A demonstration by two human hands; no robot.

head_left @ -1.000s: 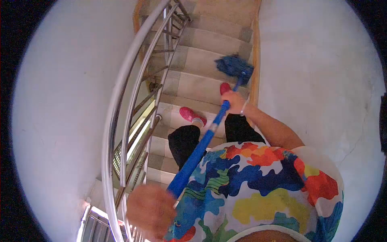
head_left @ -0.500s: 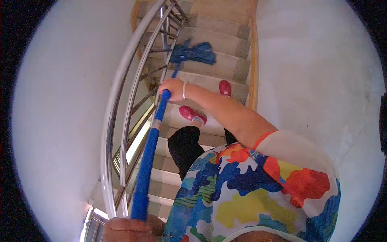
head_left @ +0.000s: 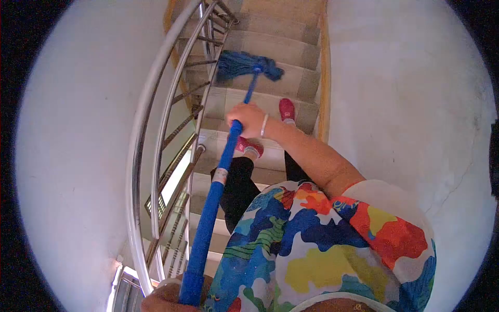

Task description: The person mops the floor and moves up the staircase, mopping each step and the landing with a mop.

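Observation:
A mop with a blue handle (head_left: 208, 218) runs up the middle of the view, away from my body. My right hand (head_left: 246, 119), with a pale bangle at the wrist, wraps around the shaft partway along it. At the bottom edge my left hand (head_left: 169, 300) is closed around the upper end of the handle, partly cut off by the frame. The blue strand mop head (head_left: 241, 66) lies spread across a stair step ahead of my feet, its strands trailing left towards the railing.
A curved metal railing (head_left: 140, 140) follows the stairs on the left. A white wall (head_left: 400, 104) stands on the right, edged by a tan skirting strip (head_left: 325, 78). My red shoes (head_left: 287, 109) are on the steps (head_left: 280, 49).
My right hand and the mop shaft have moved to the right. The mop head has swung right, and its strands now trail left. My left hand has shifted slightly down and right.

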